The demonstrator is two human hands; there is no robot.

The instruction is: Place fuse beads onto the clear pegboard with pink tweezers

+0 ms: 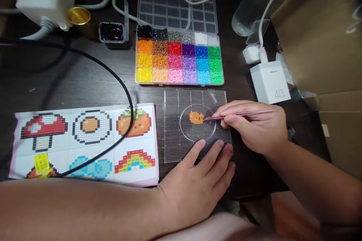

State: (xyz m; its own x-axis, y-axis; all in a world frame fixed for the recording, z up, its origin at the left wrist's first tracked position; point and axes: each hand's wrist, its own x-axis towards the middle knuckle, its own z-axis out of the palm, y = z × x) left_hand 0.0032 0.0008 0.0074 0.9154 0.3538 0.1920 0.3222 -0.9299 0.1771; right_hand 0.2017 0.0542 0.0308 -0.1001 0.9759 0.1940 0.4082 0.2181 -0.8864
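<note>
Head view: the right hand [254, 128] has its fingers closed around thin tweezers [240, 114], whose tip meets the orange bead cluster [196, 117] on the clear pegboard [175, 147]. Whether the tip holds a bead is too small to tell. The left hand [195, 188] lies flat, fingers spread, on the pegboard's near edge. A black cable [124, 83] and the left forearm partly cover the pattern sheet [85, 143] on the tabletop [85, 79].
</note>
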